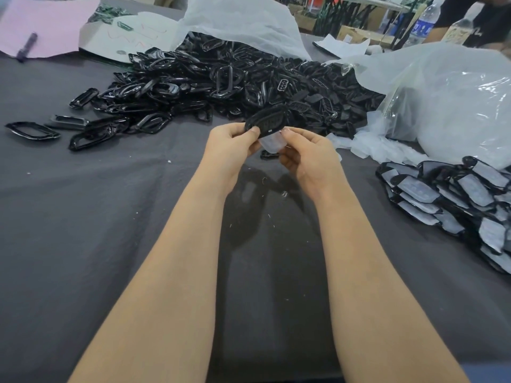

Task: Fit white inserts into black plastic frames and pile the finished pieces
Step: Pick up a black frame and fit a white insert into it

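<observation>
– Our left hand pinches the frame by its rim, just in front of the heap; our right hand pinches the insert beneath it.
– We'd judge both light: the frame stiff and glossy, maybe slippery, the insert thin and bendy.
– Then we hold the edges and press evenly. The finished pile lies right of the heap.

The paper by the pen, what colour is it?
The paper is light pink, clearest in the head view.
</observation>
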Action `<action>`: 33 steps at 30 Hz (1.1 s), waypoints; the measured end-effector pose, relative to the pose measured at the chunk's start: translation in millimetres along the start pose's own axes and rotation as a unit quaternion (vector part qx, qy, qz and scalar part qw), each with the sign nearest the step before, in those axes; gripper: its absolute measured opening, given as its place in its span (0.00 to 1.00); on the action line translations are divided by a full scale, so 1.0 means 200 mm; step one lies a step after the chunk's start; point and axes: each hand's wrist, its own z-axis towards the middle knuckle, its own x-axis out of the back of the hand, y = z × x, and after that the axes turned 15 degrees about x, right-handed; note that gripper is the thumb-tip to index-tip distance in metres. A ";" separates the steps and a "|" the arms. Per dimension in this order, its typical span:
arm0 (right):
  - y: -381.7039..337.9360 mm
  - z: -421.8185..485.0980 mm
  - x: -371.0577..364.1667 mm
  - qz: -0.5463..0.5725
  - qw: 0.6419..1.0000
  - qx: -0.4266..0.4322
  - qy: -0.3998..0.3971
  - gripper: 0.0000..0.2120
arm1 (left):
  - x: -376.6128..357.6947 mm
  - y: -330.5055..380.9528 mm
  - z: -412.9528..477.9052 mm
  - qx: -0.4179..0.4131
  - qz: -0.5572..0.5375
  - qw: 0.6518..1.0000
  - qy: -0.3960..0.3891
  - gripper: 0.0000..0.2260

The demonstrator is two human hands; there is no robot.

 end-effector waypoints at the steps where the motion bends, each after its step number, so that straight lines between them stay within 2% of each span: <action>1: 0.00 0.00 0.00 -0.015 1.000 0.006 -0.002 0.08 | 0.00 0.00 0.00 0.003 0.004 1.000 0.001 0.07; 6: 0.03 0.01 0.00 -0.106 0.993 0.054 -0.014 0.11 | 0.00 -0.01 0.00 -0.004 0.022 1.000 -0.005 0.07; 14: 0.07 0.02 -0.01 -0.184 0.980 0.067 -0.020 0.09 | 0.00 0.00 -0.01 0.003 0.040 0.999 -0.014 0.07; 23: 0.08 0.04 0.05 -0.229 0.967 0.077 0.085 0.06 | 0.02 0.01 0.00 0.003 -0.014 0.999 0.029 0.11; 26: 0.08 0.03 0.03 -0.244 0.965 0.064 0.074 0.08 | 0.01 0.00 0.00 0.006 -0.034 0.999 0.041 0.10; 29: 0.08 0.04 0.02 -0.261 0.962 0.062 0.045 0.16 | 0.02 0.01 0.01 0.006 -0.041 0.998 0.051 0.10; 33: 0.07 0.01 0.00 -0.307 0.947 0.091 0.017 0.20 | 0.02 0.00 0.02 0.004 -0.040 0.998 0.057 0.09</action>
